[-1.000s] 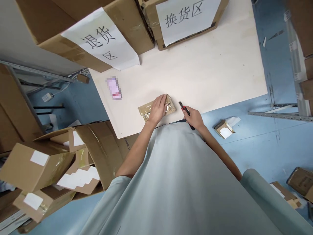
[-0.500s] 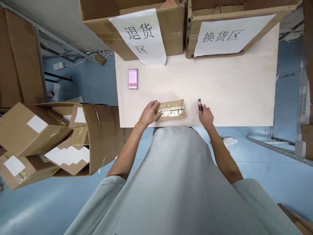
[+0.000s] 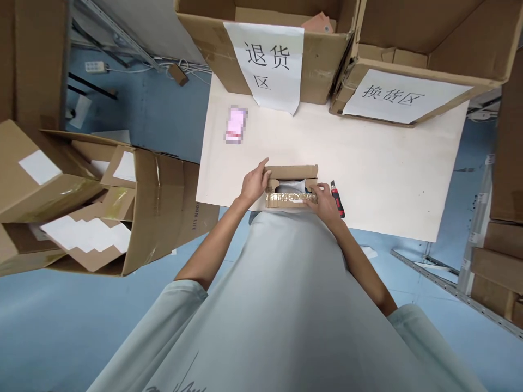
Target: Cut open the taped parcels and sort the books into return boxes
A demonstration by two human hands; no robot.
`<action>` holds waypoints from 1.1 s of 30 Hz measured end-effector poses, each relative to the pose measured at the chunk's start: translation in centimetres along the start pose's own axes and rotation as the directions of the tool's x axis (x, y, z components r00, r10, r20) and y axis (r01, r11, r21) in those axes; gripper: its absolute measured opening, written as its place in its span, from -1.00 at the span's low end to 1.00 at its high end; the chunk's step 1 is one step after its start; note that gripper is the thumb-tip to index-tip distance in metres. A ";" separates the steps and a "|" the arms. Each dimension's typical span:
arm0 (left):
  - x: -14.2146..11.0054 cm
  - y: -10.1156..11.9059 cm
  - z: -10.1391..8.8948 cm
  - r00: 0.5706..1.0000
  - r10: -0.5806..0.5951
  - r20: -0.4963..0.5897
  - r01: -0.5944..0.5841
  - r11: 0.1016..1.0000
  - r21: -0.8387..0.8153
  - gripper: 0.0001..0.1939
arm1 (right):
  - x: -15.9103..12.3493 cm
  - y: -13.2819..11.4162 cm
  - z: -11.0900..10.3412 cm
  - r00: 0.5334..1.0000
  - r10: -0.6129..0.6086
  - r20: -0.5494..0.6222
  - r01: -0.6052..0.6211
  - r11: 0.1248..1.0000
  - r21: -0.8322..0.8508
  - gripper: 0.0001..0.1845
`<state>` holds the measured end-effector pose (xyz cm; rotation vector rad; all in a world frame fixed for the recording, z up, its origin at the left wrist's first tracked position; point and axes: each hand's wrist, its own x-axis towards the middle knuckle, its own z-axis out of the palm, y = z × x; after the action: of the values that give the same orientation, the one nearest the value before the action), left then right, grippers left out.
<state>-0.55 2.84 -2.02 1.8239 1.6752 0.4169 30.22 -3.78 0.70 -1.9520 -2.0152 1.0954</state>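
A small cardboard box [image 3: 291,200] lies at the table's near edge, its top flaps parted. Shiny brown tape covers the near flap, and something whitish [image 3: 291,187] shows inside, too covered to name. At the box's left end is my left hand [image 3: 254,183], fingers apart and touching the edge of the raised far flap. My right hand [image 3: 326,202] grips the right end of the box, fingers bent over the near flap. Beside that hand a red and black box cutter [image 3: 337,200] rests on the table, blade pointing away from me.
Two large open cartons with Chinese paper signs [image 3: 269,65] [image 3: 402,95] stand at the table's back. A blurred pink phone-sized item [image 3: 235,125] lies at the left. A big carton [image 3: 159,207] full of labelled boxes stands left of the white table [image 3: 388,163].
The taped box has come open, showing its inside. My right hand has let go of the box cutter and moved left onto the box. The view has turned somewhat.
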 end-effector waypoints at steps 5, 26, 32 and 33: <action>2.4 0.5 0.3 0.999 0.004 -0.045 -0.005 1.000 -0.022 -0.56 | -0.9 0.3 -1.1 0.992 -0.089 0.093 0.099 0.989 -0.108 -0.49; -6.0 1.6 -2.2 0.910 0.286 0.299 -0.322 0.944 0.078 -0.64 | -2.0 1.3 -0.4 0.921 -0.356 0.159 0.390 0.827 -0.405 -0.86; -7.8 1.7 -0.9 0.906 0.269 0.328 -0.323 0.939 0.121 -0.72 | -2.3 2.0 0.4 0.898 -0.430 0.090 0.423 0.790 -0.445 -0.63; -8.1 1.7 -0.7 0.907 0.280 0.316 -0.332 0.935 0.127 -0.71 | -2.4 2.2 0.7 0.894 -0.441 0.076 0.426 0.787 -0.446 -0.60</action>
<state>-0.84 -4.88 0.99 2.1729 1.2585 0.1153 32.03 -6.43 -0.12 -1.5001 -2.7009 0.5098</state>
